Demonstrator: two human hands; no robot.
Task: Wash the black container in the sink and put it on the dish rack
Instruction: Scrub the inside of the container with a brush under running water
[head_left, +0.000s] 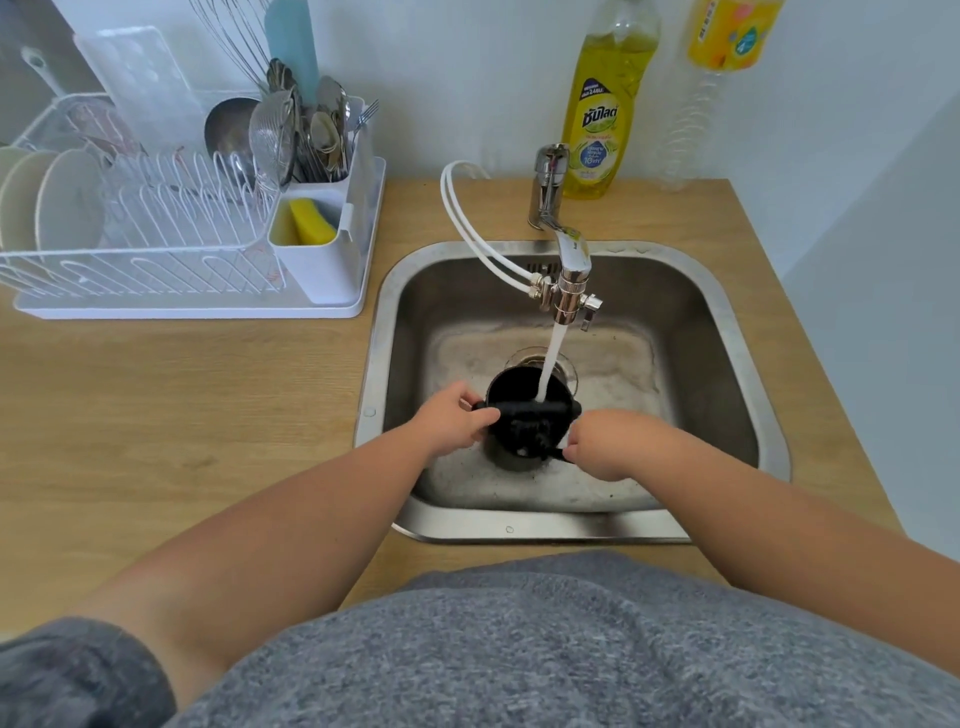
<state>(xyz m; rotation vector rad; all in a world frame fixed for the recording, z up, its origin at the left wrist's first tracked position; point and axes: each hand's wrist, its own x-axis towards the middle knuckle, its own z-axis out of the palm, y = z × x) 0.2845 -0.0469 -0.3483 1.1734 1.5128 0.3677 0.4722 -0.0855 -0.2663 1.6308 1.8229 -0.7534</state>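
Note:
The black container (524, 421) is a round, dark pot-like thing with small side tabs, held low inside the steel sink (727, 332). Water streams from the tap (571, 260) and lands on its upper rim. My left hand (452, 418) grips its left side at the tab. My right hand (608, 447) holds its lower right edge, fingers curled around it. The white dish rack (171, 249) stands on the counter to the left of the sink, with plates at its left end and bare wire slots in the middle.
A cutlery caddy (322, 218) with utensils and a yellow sponge (311, 221) sits at the rack's right end. A yellow dish soap bottle (602, 114) stands behind the tap, a second bottle (727, 36) further right. White hoses (467, 228) loop from the tap. Wooden counter (182, 395) surrounds the sink.

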